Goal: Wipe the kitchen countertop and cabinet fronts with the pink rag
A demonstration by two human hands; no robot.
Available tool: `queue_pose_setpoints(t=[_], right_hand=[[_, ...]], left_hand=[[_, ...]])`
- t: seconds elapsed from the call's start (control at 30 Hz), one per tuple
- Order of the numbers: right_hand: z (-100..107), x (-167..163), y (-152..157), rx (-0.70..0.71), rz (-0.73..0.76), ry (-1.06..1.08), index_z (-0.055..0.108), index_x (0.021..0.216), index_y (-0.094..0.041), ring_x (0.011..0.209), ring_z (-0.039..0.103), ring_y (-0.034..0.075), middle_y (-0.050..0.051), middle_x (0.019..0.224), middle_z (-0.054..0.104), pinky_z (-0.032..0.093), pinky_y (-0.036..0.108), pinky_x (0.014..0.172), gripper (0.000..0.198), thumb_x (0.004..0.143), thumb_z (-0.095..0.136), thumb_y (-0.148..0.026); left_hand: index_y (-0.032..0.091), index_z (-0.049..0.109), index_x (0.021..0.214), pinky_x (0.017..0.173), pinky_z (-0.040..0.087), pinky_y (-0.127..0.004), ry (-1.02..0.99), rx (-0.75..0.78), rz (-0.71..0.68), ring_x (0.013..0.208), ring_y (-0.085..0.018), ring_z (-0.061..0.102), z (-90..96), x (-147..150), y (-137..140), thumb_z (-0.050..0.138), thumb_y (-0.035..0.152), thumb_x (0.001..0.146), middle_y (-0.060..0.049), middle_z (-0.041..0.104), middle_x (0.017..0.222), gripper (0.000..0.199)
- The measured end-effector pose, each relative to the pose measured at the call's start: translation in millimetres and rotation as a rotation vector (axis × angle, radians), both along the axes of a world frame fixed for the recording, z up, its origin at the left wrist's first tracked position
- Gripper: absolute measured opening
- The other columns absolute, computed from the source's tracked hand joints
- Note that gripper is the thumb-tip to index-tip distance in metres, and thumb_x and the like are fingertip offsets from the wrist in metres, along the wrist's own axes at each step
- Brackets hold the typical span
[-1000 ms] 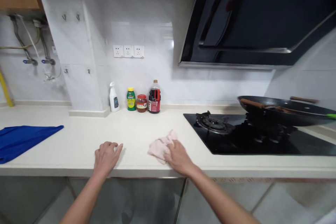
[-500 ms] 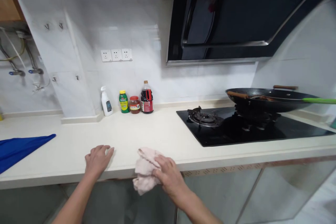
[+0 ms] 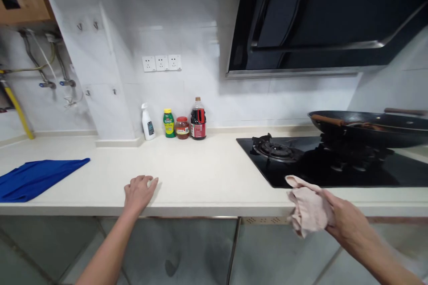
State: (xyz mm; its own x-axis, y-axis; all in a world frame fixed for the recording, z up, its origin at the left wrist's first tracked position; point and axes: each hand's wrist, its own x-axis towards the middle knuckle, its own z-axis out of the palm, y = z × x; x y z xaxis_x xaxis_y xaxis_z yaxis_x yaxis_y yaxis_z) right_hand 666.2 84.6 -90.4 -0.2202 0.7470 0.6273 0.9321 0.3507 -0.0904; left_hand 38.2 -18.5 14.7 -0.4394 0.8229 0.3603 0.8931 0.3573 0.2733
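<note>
A pale pink cloth hangs crumpled from my right hand, which grips it at the counter's front edge, before the black gas hob. Part of the cloth overlaps the counter edge and the rest droops in front of it. My left hand rests on the white countertop, its fingers slightly bent and the thumb apart, holding nothing. Off to the left of that hand lies a folded blue cloth.
Along the wall stand a white spray bottle, a green bottle with a yellow cap, a red-lidded jar and a dark sauce bottle. A wok sits on the hob's right side under the range hood.
My right hand has carried the pink cloth rightward along the counter edge to the front of the hob. The view has shifted a little, while my left hand stays on the counter.
</note>
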Motion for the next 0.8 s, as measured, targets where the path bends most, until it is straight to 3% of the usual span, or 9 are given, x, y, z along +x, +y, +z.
queue_pose_setpoints(t=[0.1, 0.2, 0.37, 0.5, 0.6, 0.7, 0.8], right_hand=[[-3.2, -5.7, 2.7, 0.073, 0.107, -0.033, 0.049, 0.143, -0.022, 0.110, 0.062, 0.037, 0.020, 0.127, 0.064, 0.049, 0.049, 0.091, 0.075, 0.069, 0.059, -0.028], [-4.1, -57.7, -6.8, 0.094, 0.147, -0.099, 0.052, 0.139, -0.023, 0.119, 0.056, 0.038, 0.018, 0.129, 0.061, 0.047, 0.051, 0.099, 0.076, 0.063, 0.062, -0.024], [4.5, -219.8, -38.0, 0.056, 0.303, -0.128, 0.055, 0.136, -0.024, 0.124, 0.051, 0.036, 0.016, 0.133, 0.060, 0.044, 0.051, 0.101, 0.072, 0.064, 0.060, -0.013], [14.8, -353.8, -61.5, 0.081, 0.461, -0.111, 0.057, 0.133, -0.029, 0.121, 0.050, 0.036, 0.014, 0.131, 0.061, 0.043, 0.054, 0.098, 0.058, 0.078, 0.060, -0.013], [34.7, -423.6, -79.4, -0.007, 0.549, -0.140, 0.056, 0.134, -0.025, 0.116, 0.051, 0.035, 0.016, 0.128, 0.061, 0.042, 0.055, 0.099, 0.048, 0.088, 0.057, -0.015], [61.0, -454.9, -92.5, -0.145, 0.620, -0.190, 0.057, 0.133, -0.019, 0.112, 0.054, 0.034, 0.019, 0.125, 0.060, 0.043, 0.055, 0.099, 0.049, 0.085, 0.067, -0.018], [76.7, -450.8, -91.9, -0.200, 0.697, -0.217, 0.055, 0.135, -0.020, 0.117, 0.053, 0.035, 0.017, 0.131, 0.057, 0.044, 0.051, 0.100, 0.078, 0.065, 0.089, -0.027]], left_hand=[[0.024, 0.072, 0.119, 0.110, 0.034, -0.055, -0.013, 0.018, -0.009, 0.130, -0.036, 0.051, -1.1, 1.1, -0.2, 0.039, 0.056, 0.096, -0.013, 0.065, 0.136, 0.052], [0.024, 0.074, 0.116, 0.109, 0.035, -0.054, -0.031, 0.036, -0.017, 0.128, -0.036, 0.052, -1.8, 2.1, -0.4, 0.042, 0.057, 0.095, -0.013, 0.066, 0.135, 0.050], [0.023, 0.073, 0.118, 0.112, 0.032, -0.054, -0.078, 0.074, -0.039, 0.131, -0.035, 0.051, -2.4, 3.1, -2.1, 0.043, 0.057, 0.096, -0.013, 0.064, 0.138, 0.050], [0.025, 0.073, 0.117, 0.113, 0.031, -0.055, -0.146, 0.111, -0.055, 0.132, -0.034, 0.052, -3.2, 0.0, -2.4, 0.043, 0.058, 0.096, -0.011, 0.067, 0.135, 0.050], [0.027, 0.074, 0.115, 0.112, 0.033, -0.054, -0.216, 0.145, -0.074, 0.131, -0.033, 0.054, -3.9, -6.1, -1.4, 0.040, 0.057, 0.096, -0.008, 0.070, 0.132, 0.049], [0.026, 0.074, 0.113, 0.110, 0.039, -0.048, -0.283, 0.187, -0.105, 0.126, -0.029, 0.059, -4.2, -14.1, 0.1, 0.038, 0.055, 0.097, -0.006, 0.073, 0.128, 0.048], [0.024, 0.074, 0.107, 0.106, 0.046, -0.038, -0.328, 0.233, -0.160, 0.118, -0.024, 0.065, -3.2, -19.8, -0.5, 0.040, 0.051, 0.095, -0.005, 0.075, 0.121, 0.045]])
